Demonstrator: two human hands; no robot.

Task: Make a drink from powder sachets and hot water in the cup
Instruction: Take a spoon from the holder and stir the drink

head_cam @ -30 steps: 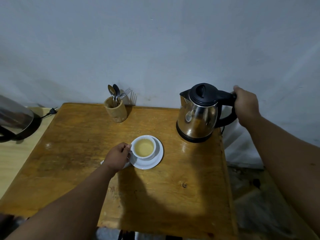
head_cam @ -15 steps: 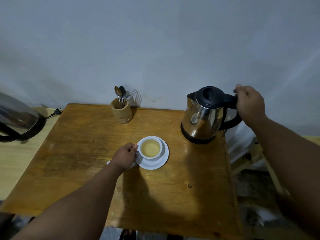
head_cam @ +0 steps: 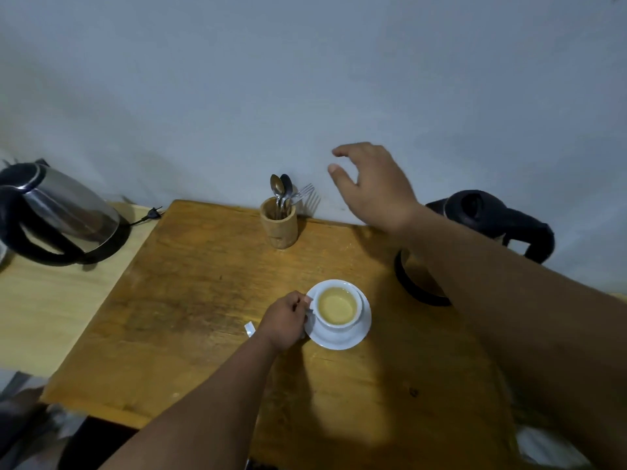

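A white cup [head_cam: 338, 308] full of pale yellow drink stands on a white saucer [head_cam: 342, 339] in the middle of the wooden table [head_cam: 190, 300]. My left hand [head_cam: 285, 322] is closed on the cup's handle at its left side. A white sachet scrap [head_cam: 249, 328] pokes out from under that hand. My right hand [head_cam: 369, 184] hovers empty, fingers spread, in the air just right of the wooden holder [head_cam: 279, 223] with spoons and a fork. The steel kettle [head_cam: 488, 217] with black lid stands on the table at the right, largely hidden behind my right forearm.
A second steel kettle [head_cam: 57, 212] sits on a lower, paler table [head_cam: 51, 300] at the left, with a plug [head_cam: 153, 213] lying beside it. A grey wall [head_cam: 305, 79] runs right behind both tables.
My right hand has let go of the kettle handle and moved left and up toward the cutlery holder. My view has swung right and down. My left hand stays on the cup.
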